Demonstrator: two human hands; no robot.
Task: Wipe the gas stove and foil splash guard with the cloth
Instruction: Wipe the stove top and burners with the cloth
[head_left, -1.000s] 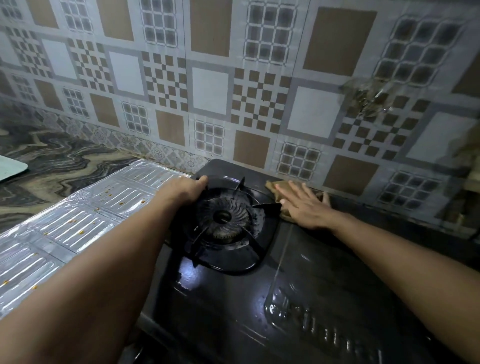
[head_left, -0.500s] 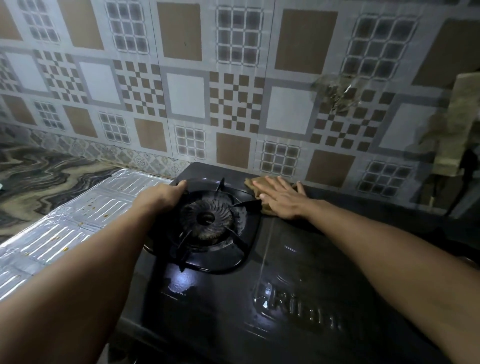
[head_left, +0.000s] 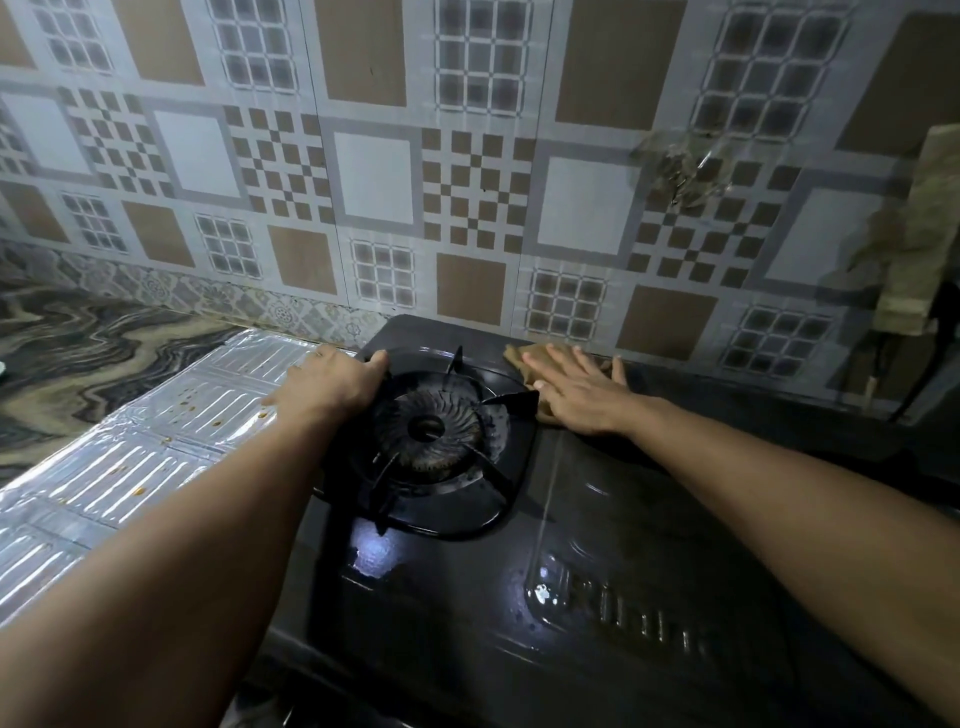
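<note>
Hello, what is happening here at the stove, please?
A person is cleaning a black gas stove. The right hand lies flat on a brown cloth, pressing it on the stove top at the back, beside the burner. The left hand holds the rim of the pan support. The foil splash guard on the left counter shows orange spots.

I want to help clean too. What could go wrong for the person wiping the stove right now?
1. The right hand presses the cloth flat right beside a pointed grate prong; a sideways wipe could jab the fingers or snag the cloth.
2. The left hand grips the grate's rim; the grate might shift if it is loose.
3. The foil has orange spots and looks thin; hard rubbing could tear it.
</note>
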